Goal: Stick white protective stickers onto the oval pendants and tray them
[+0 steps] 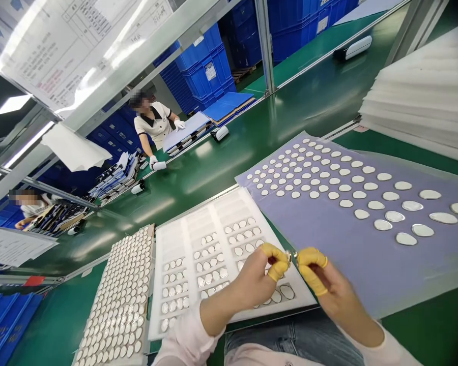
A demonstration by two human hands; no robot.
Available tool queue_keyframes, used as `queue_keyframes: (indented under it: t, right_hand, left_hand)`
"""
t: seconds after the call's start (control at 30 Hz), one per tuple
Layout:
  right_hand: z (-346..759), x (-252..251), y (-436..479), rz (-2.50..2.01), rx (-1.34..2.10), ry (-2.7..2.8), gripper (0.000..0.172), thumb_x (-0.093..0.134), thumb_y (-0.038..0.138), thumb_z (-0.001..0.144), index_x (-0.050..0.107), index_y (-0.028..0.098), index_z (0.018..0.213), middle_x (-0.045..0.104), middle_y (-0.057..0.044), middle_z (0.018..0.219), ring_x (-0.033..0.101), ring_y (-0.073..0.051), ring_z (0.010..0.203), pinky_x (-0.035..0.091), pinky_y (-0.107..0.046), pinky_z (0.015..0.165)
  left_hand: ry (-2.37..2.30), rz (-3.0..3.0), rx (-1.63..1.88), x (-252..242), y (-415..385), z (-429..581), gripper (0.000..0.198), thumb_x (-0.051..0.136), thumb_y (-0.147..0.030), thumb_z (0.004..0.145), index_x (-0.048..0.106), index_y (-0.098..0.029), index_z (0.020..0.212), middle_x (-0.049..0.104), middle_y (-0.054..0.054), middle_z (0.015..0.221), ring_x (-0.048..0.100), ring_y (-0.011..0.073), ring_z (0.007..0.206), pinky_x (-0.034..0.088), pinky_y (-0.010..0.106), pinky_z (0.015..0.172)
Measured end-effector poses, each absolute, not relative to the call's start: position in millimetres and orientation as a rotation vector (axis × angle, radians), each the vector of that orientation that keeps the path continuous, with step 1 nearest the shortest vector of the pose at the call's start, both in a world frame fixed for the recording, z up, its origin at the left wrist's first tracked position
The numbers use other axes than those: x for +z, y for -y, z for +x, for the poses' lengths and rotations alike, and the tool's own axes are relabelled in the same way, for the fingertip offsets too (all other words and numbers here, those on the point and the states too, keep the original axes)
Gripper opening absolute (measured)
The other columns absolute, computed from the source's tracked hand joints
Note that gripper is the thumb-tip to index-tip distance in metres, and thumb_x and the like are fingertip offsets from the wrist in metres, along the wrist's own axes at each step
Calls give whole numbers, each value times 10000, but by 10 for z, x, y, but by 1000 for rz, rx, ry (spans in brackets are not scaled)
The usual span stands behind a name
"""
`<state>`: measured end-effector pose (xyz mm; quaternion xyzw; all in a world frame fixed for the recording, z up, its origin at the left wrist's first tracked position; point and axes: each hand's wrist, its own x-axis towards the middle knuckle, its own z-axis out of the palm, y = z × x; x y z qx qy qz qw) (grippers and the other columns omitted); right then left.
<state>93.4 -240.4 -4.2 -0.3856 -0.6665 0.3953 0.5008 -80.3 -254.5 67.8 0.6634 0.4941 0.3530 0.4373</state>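
Head view: looking forward and down over a green assembly bench, with both of the person's hands low in the middle.

Held piece: a tiny gold-and-silver metal piece (289,258), too small to make out clearly, sits between the hands above the lower right of a white foam tray. It could be two pieces.

Left hand (252,279): thumb and forefinger, in yellow finger cots (270,254), are pinched closed on the piece; the other fingers curl in.

Right hand (330,284): its yellow-cotted fingers (310,264) are also bent closed at the piece, close against the left fingertips.

White foam tray (175,239): lies directly under the left hand, holding rows of small silver ovals in recessed panels.

Lavender sheet (366,264): lies just right of the tray, under the right hand, with rows of pale ovals graded from small to large.

Left tray (148,239): stands beside the foam tray, densely packed with white-and-silver ovals.

Stack: white foam sheets (416,96) are piled at far right.

Beyond: a co-worker (152,122) in white gloves stands across a green conveyor belt (229,168), a second person (30,206) sits further left, and blue plastic crates (202,66) are stacked behind.
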Motion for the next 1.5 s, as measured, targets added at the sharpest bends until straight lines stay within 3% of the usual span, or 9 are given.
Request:
queue_keyframes:
  t: [0.1,0.23,0.37,0.67,0.87,1.03,1.2,1.4,1.5]
  right_hand:
    - [786,6,2684,-698,1023,1553,82,474,265,1014,544,279,975,561,-22,853,576,-182,780,533,-289,677]
    - [750,64,2813,-582,1115,1649,116,450,201,1017,526,277,975,521,-15,836,525,-178,745,502,-295,661]
    - [778,126,2888,-549,1196,1725,135,406,200,1031,508,280,992,519,-23,853,516,-186,754,500,-307,664]
    - [801,270,2951,-514,1067,1836,154,415,159,1006,517,274,996,496,-20,820,506,-181,701,509,-294,610]
    - [817,325,2930,-458,966,1843,200,483,127,970,588,279,1044,531,-33,832,554,-179,720,517,-276,588]
    - [820,210,2943,-629,1124,1684,127,503,309,1008,625,297,1043,556,-36,801,539,-193,667,476,-302,551]
    - [745,258,2955,-667,1482,1614,414,442,586,986,602,248,808,511,-8,722,490,-180,648,448,-295,575]
    - [658,173,3004,-680,1707,1504,320,542,504,963,569,240,784,437,17,728,420,-164,658,429,-288,594]
    - [668,70,3014,-718,1682,1482,269,617,472,921,555,245,791,362,44,674,348,-148,605,384,-278,553]
  left_hand:
    - [-1185,1389,1042,615,2882,-803,264,567,-436,963,544,-179,904,548,30,883,502,139,810,439,302,805]
    - [-1093,1052,1150,620,3123,-760,312,682,-458,889,539,-181,880,504,19,875,480,126,777,431,286,748]
    - [-1007,922,1205,681,3256,-769,296,764,-402,831,575,-174,843,495,44,975,503,149,911,438,300,849]
    - [-989,1002,1259,623,3369,-848,272,807,-316,801,582,-171,850,565,55,978,551,156,937,433,328,895]
    - [-1001,1079,1285,591,3427,-901,365,806,-319,800,540,-204,1022,593,69,1046,567,175,979,453,352,913]
    - [-1119,1592,1289,658,3485,-995,337,706,-228,873,508,-264,1142,590,75,1091,557,201,1019,470,390,926]
    - [-1205,2041,1178,722,3452,-1065,436,620,-141,886,434,-307,1244,620,89,1077,532,233,1045,486,438,940]
    - [-1262,2173,994,579,3433,-1110,209,565,-159,897,555,-278,1068,648,88,945,556,259,1075,441,507,1013]
    - [-1235,2212,1030,505,3466,-1105,284,504,-105,911,545,-283,1129,644,91,1015,549,248,1130,445,494,1023]
